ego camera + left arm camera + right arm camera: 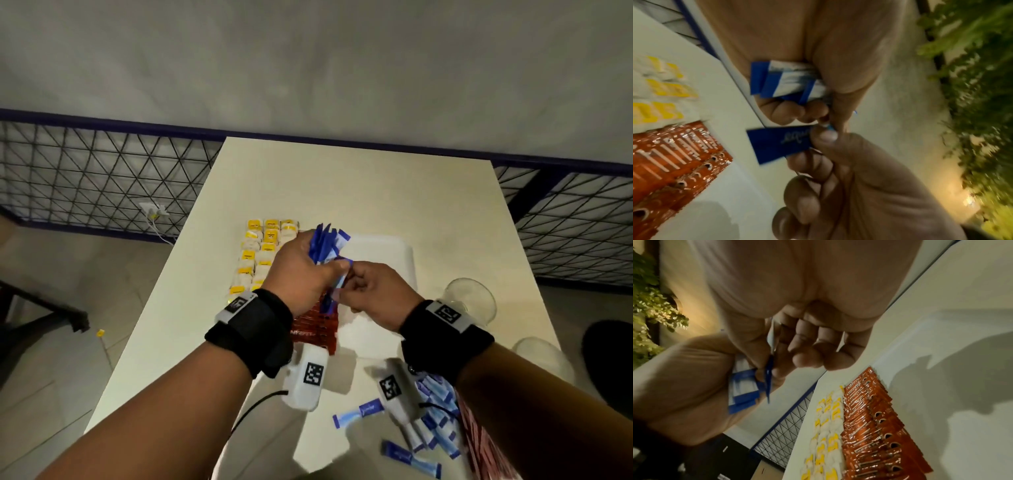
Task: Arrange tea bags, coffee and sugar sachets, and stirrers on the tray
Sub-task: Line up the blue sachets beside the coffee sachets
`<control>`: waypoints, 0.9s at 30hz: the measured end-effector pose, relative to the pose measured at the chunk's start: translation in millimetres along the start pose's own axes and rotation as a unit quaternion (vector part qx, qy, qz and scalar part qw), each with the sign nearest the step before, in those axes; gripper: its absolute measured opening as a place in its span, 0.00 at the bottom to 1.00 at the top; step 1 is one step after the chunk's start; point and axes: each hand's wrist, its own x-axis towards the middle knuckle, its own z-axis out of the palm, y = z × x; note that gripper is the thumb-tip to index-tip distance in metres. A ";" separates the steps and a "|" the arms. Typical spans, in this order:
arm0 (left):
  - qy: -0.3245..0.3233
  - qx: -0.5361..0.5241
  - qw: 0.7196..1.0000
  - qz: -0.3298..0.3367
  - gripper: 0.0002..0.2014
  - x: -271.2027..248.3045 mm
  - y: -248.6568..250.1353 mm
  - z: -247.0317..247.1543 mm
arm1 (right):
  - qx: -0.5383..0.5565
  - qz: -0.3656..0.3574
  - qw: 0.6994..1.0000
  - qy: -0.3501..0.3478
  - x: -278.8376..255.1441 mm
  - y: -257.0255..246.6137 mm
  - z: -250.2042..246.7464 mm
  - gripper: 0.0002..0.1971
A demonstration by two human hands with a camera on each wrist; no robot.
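Note:
My left hand (308, 270) grips a fanned bundle of blue-and-white sugar sachets (327, 245) above the white tray (394, 253). Right beside it, my right hand (373, 291) pinches one blue sachet (777, 144) between thumb and forefinger, its other fingers curled. In the left wrist view the bundle (789, 81) sits in my fist. Yellow-tagged tea bags (263, 253) lie in rows on the tray's left part. Red coffee sachets (317, 329) lie in an overlapping row beside them, under my hands; the same red coffee sachets (875, 426) and tea bags (826, 426) show in the right wrist view.
Loose blue sugar sachets (428, 435) lie in a heap at the table's near right, next to a red patterned pack (479, 442). Two clear glasses (474, 301) stand at the right edge. A wire-mesh fence (102, 178) runs behind the white table (342, 185).

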 end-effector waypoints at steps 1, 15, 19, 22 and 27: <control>-0.012 0.018 1.000 0.008 0.11 -0.9 3.7 4.9 | 0.014 -0.005 1.000 -0.001 -1.1 0.9 -1.2 0.03; 0.053 0.049 0.996 -0.054 0.13 -0.1 -18.3 -1.3 | 0.226 0.036 0.964 0.134 7.4 31.0 -20.7 0.05; 0.077 0.101 0.989 -0.077 0.12 12.9 -27.0 -8.6 | 0.210 0.076 0.953 0.204 38.7 53.2 -26.1 0.04; 0.078 0.158 0.981 -0.086 0.09 15.3 -37.8 -26.4 | 0.232 0.126 0.926 0.269 75.8 77.3 -38.2 0.07; 0.075 0.207 0.969 -0.111 0.07 4.6 -52.9 -54.8 | 0.180 0.201 0.917 0.293 121.0 110.6 -47.2 0.04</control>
